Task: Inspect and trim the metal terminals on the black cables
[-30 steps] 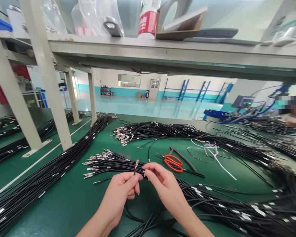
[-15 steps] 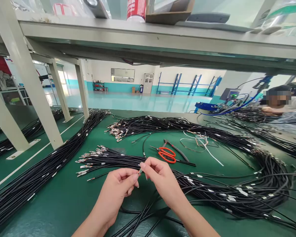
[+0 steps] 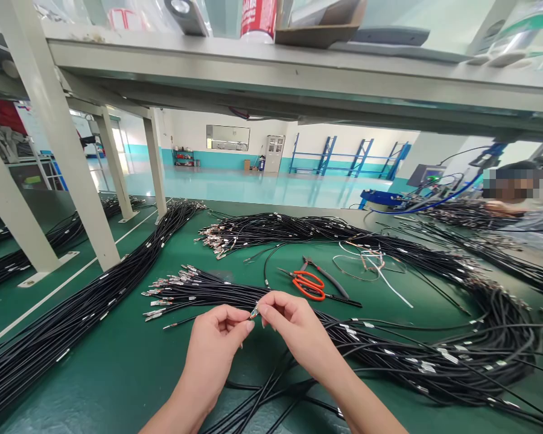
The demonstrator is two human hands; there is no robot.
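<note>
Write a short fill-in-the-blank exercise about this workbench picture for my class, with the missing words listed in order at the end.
1. The hand nearer the scissors, with its fingertips at a small metal terminal, is the wearer's ____ hand.
2. The cables bundled just beyond the left hand have ____ jackets.
3. The tabletop beneath them is coloured ____.

Missing words: right; black; green.
</note>
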